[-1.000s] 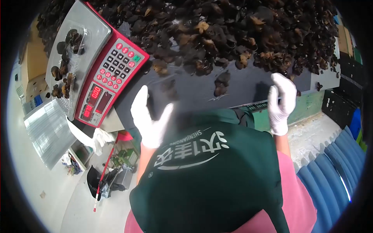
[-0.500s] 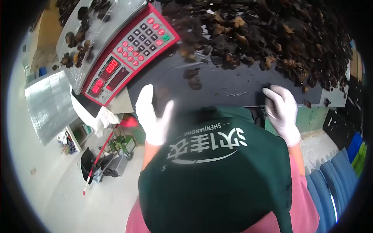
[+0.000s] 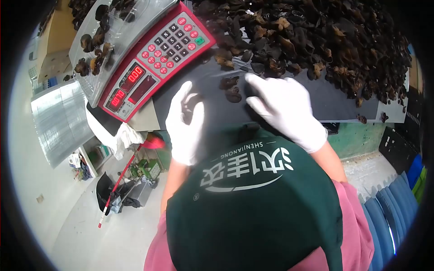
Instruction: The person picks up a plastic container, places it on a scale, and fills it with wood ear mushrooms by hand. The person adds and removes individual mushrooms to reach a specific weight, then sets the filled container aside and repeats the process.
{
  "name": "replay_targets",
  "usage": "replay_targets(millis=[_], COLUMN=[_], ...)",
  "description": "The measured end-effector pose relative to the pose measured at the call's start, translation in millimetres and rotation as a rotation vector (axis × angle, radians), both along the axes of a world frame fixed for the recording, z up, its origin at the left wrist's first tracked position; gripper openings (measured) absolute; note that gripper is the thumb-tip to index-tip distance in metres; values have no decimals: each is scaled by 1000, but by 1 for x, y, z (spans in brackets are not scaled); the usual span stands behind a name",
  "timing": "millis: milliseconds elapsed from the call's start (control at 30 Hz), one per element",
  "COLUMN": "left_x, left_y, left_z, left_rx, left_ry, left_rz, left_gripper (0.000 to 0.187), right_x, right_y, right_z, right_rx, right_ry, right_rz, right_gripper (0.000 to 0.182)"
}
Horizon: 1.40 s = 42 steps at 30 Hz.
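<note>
My left hand point(image 3: 186, 126), in a white glove, is raised over the near edge of the dark work surface point(image 3: 210, 106), below the scale. Its thumb and fingers stand apart with nothing between them. Farther right, my right hand point(image 3: 289, 108), also gloved in white, reaches left over the surface. Its fingers are apart and hold nothing visible. Just left of its fingertips lie a few small dark, curled pieces point(image 3: 231, 90) that look like wood-ear fungus. A large heap of similar pieces point(image 3: 316, 40) lies beyond my right hand.
A red scale point(image 3: 156, 58) with lit digits stands at upper left, its clear tray point(image 3: 122, 38) bearing several dark pieces. Clear plastic sheets point(image 3: 61, 122) and a white cloth point(image 3: 122, 137) hang at left. Blue covers point(image 3: 384, 217) are at lower right.
My right hand has moved left and inward from the right side of the surface, towards the small loose pieces. My left hand has shifted slightly right and up.
</note>
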State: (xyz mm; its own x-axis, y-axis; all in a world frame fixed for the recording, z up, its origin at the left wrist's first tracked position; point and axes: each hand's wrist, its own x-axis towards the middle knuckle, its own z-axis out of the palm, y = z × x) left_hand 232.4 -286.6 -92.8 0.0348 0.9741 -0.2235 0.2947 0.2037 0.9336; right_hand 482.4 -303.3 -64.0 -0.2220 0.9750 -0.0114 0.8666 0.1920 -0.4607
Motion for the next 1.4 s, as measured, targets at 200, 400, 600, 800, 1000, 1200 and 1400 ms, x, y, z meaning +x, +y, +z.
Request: replay_targets(millis=[200, 400, 600, 800, 1000, 1200, 1400], left_x=[8, 6, 25, 15, 15, 9, 10], left_y=[-7, 0, 8, 7, 8, 8, 10], left_z=[20, 10, 1, -1, 7, 8, 12], left_rx=[-382, -522, -539, -907, -901, -651, -927], left_ry=[-411, -609, -685, -991, -1032, -816, -972], left_rz=[170, 15, -304, -29, 115, -28, 112], left_gripper=[44, 42, 50, 62, 66, 63, 54], right_x=[-27, -20, -24, -11, -16, -18, -31], right_y=[13, -6, -4, -7, -2, 1, 37], right_z=[-52, -39, 8, -5, -37, -15, -19], right_rx=[203, 148, -182, 10, 150, -142, 190], right_ry=[88, 402, 619, 727, -47, 535, 318], right_rz=[74, -110, 18, -391, 18, -284, -105], right_gripper=[32, 26, 59, 24, 43, 36, 35])
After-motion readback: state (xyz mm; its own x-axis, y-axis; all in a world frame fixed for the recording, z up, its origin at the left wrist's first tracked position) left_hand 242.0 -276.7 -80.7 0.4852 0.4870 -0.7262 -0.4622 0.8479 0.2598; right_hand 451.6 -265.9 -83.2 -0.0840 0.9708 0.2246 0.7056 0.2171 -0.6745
